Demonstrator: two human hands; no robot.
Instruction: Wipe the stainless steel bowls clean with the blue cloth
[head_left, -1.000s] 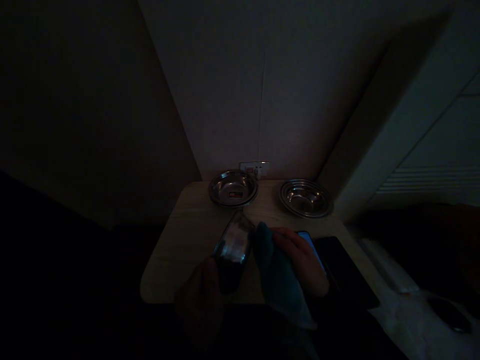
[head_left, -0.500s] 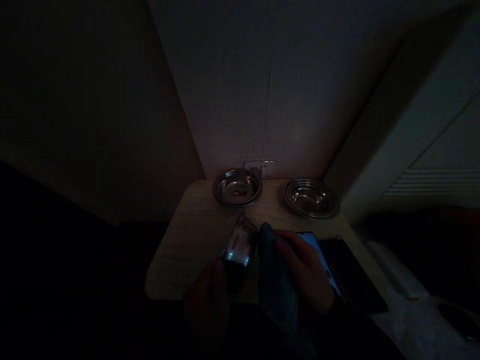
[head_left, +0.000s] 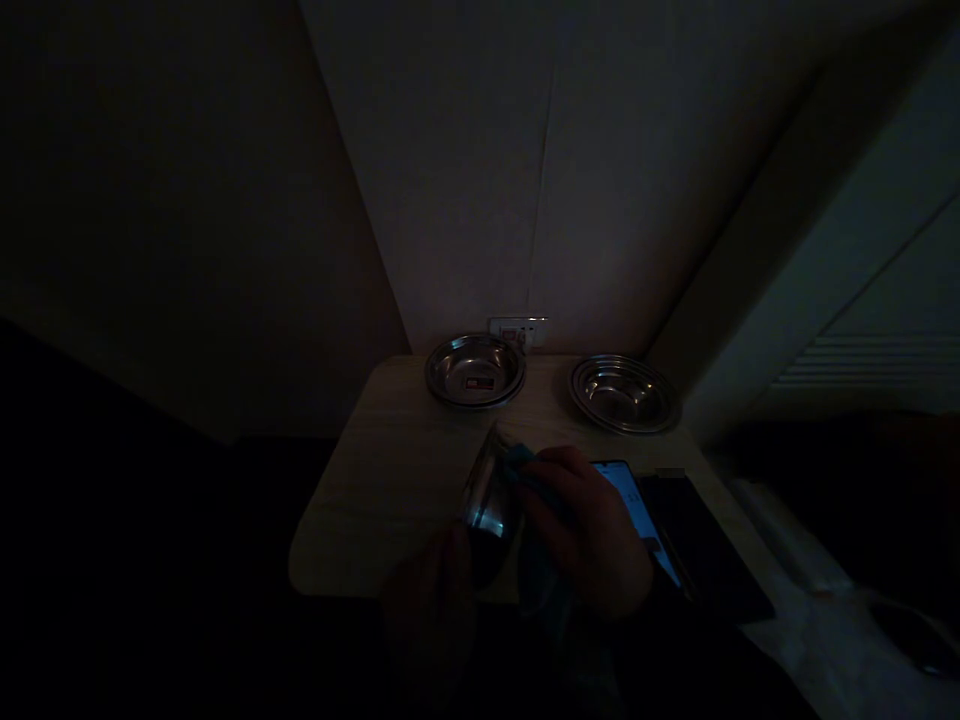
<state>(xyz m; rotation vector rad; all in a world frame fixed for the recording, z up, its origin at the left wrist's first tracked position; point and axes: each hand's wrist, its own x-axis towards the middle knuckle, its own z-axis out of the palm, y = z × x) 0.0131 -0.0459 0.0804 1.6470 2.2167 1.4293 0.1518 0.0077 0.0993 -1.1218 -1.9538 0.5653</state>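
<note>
A shiny metal bowl [head_left: 487, 510] is tilted on its side above the near part of the table. My left hand [head_left: 431, 590], very dark, grips its lower left rim between thumb and fingers. In my right hand [head_left: 589, 530] is a bluish-green cloth [head_left: 544, 580], bunched under the fingers and hanging down below them. The cloth's upper end presses against the bowl's right side. Shadow hides much of the left hand and the bowl's underside.
Stacked metal dishes stand at the table's [head_left: 352, 500] back: one stack with a label [head_left: 476, 345] and another [head_left: 622, 395] to its right. A lit phone [head_left: 628, 500] and a dark clipboard [head_left: 709, 550] lie at right. A wall socket [head_left: 517, 328] sits behind.
My right hand has moved left with the cloth, bringing it onto the bowl's side. The bowl and my left hand have shifted slightly right, and the bowl has turned a little.
</note>
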